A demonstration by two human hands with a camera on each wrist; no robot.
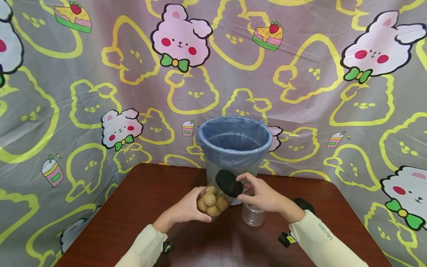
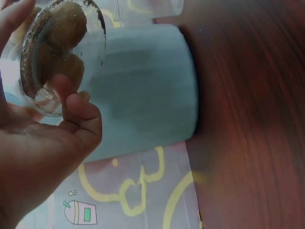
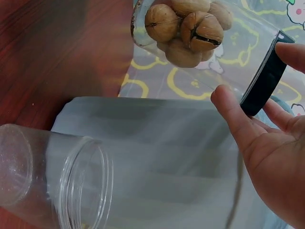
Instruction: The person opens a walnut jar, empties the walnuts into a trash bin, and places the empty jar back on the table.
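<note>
My left hand [image 1: 186,208] grips a clear jar [image 3: 238,36] of walnuts [image 3: 190,31] around its lower part. The jar is tilted, its black lid [image 1: 228,183] up and to the right. On that lid, the thumb and fingers of my right hand [image 1: 261,193] pinch the rim. In the left wrist view, the left hand [image 2: 52,143] shows near the jar's round base, with walnuts behind the clear plastic. Below my right hand, a second clear jar [image 1: 252,216] stands open on the table; its mouth shows in the right wrist view.
A bin [image 1: 233,157] lined with a blue bag stands behind the hands at the table's back edge. A round black object [image 1: 304,205] lies partly hidden behind my right forearm. The brown table [image 1: 140,207] is backed by a patterned curtain [image 1: 310,122].
</note>
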